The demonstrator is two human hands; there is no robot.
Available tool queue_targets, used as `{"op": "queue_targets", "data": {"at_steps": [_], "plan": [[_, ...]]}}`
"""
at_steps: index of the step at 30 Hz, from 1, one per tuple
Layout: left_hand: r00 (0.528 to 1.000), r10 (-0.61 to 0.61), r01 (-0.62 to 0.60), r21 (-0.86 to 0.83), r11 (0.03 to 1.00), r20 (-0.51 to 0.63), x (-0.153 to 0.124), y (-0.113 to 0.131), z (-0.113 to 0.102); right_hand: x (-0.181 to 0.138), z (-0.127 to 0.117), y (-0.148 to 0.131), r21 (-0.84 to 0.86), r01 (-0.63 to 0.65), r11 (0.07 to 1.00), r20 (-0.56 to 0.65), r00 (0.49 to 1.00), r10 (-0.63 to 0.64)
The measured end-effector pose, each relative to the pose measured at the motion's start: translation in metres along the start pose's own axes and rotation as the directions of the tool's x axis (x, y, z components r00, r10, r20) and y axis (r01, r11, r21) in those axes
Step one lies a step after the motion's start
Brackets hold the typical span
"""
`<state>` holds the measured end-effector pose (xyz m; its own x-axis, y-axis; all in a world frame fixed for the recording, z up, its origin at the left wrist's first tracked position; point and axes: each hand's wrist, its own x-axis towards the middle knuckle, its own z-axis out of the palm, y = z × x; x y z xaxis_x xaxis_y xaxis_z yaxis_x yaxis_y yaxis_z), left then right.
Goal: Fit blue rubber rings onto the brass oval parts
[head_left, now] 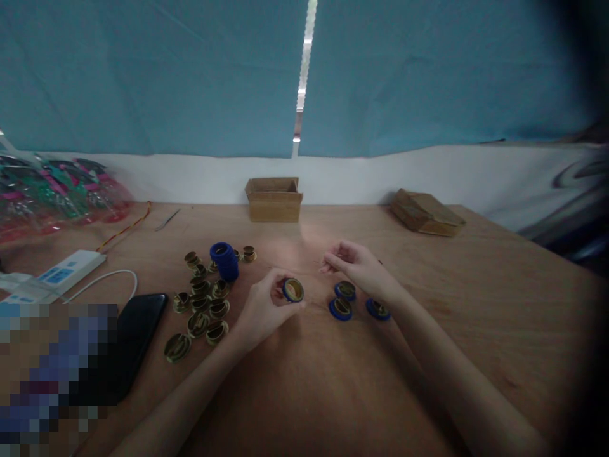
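Observation:
My left hand pinches a brass ring with a blue band around its rim, holding it tilted above the table. To its right, my right hand hovers with fingertips pressed together; a thin sliver seems to stick out of them, too small to name. Beneath and beside the right wrist lie brass pieces with blue rims, one of them partly behind the forearm. Left of my left hand stands a stack of blue rings, with several bare brass flanged rings scattered around it.
At the back are an open cardboard box and a second, crumpled box. Tweezers lie at the back left. A black phone, a white power strip with cables and plastic-wrapped goods occupy the left.

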<state>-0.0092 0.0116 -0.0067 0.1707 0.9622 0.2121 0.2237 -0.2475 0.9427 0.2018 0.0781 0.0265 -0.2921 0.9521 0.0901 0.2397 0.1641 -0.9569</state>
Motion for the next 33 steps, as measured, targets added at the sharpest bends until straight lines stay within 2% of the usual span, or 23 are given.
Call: {"op": "queue_targets", "data": {"at_steps": [4, 8, 13, 16, 22, 27, 33], "plan": [[0.997, 0.042, -0.038, 0.071, 0.997, -0.058, -0.001, 0.003, 0.000, -0.020, 0.017, -0.018, 0.326, -0.129, 0.937, 0.102, 0.990, 0.101], [0.991, 0.112, -0.102, 0.122, 0.987, -0.078, -0.002, 0.004, 0.002, -0.029, 0.029, -0.018, 0.501, -0.226, 0.836, 0.209, 0.968, 0.137], [0.977, 0.201, -0.184, 0.198, 0.963, -0.071, -0.004, 0.004, 0.003, -0.031, 0.035, -0.012, 0.512, -0.354, 0.782, 0.338, 0.921, 0.195], [0.971, 0.230, -0.208, 0.251, 0.945, -0.064, -0.006, 0.003, 0.002, -0.033, 0.038, -0.011, 0.488, -0.363, 0.794, 0.331, 0.919, 0.216], [0.955, 0.288, -0.252, 0.322, 0.912, -0.069, -0.006, 0.004, 0.001, -0.035, 0.041, -0.013, 0.392, -0.302, 0.869, 0.297, 0.936, 0.190], [0.946, 0.313, -0.272, 0.327, 0.905, -0.080, -0.005, 0.003, 0.001, -0.034, 0.042, -0.010, 0.482, -0.347, 0.804, 0.309, 0.927, 0.214], [0.946, 0.316, -0.273, 0.343, 0.899, -0.074, -0.005, 0.002, 0.001, -0.035, 0.046, -0.006, 0.495, -0.317, 0.809, 0.272, 0.941, 0.202]]}}
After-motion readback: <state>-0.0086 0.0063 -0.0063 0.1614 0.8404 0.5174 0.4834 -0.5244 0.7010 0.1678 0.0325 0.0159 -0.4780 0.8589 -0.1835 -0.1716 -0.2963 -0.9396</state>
